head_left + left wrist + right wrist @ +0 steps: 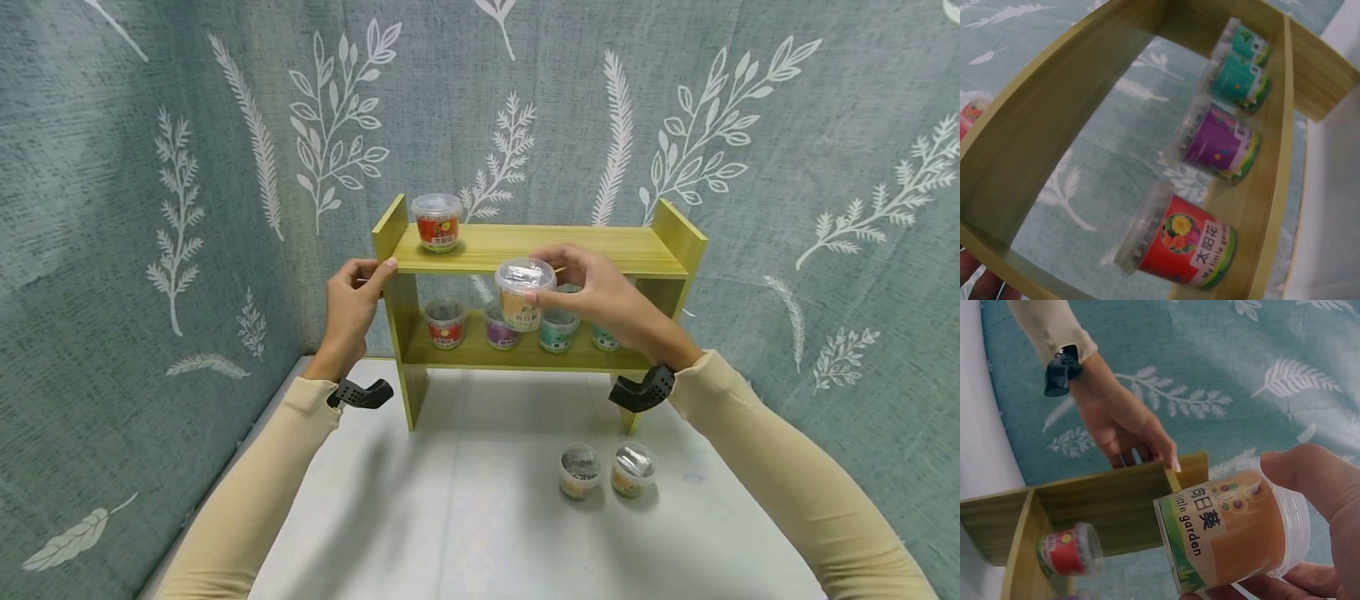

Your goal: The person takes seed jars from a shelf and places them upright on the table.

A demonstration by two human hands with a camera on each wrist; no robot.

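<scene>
Beyond both hands, a grey-green fabric backdrop printed with white leaves (112,250). Beneath both hands, a flat white tabletop (480,533). Standing on it, straight ahead of the right hand, a two-tier yellow-green wooden shelf with upright end panels (517,240). Left hand (354,298): at the shelf's upper left front corner, thumb against the panel edge, fingers curled round the outer side. Right hand (592,287): pinching a round clear plastic tub with an orange label (516,304), thumb near the lid rim, fingers on the opposite side; lid uppermost, raised before the upper tier's front edge.

Handling, as judged: light, thin-walled, fairly stiff, slightly yielding under a hard squeeze; smooth and thus prone to slip; lid possibly loose under a pull. Best hold: round the body, just below the rim.

Just right of the left hand, on the upper tier, a red-labelled clear plastic tub (438,231). On the lower tier, from below the left hand to below the right: a lower red-labelled tub (446,332), a purple-labelled tub (499,333), a first teal-labelled tub (558,335) and a second teal-labelled tub (604,337). Well below the right hand, side by side on the tabletop: a left orange-labelled tub (580,479) and a right orange-labelled tub (630,479).
</scene>
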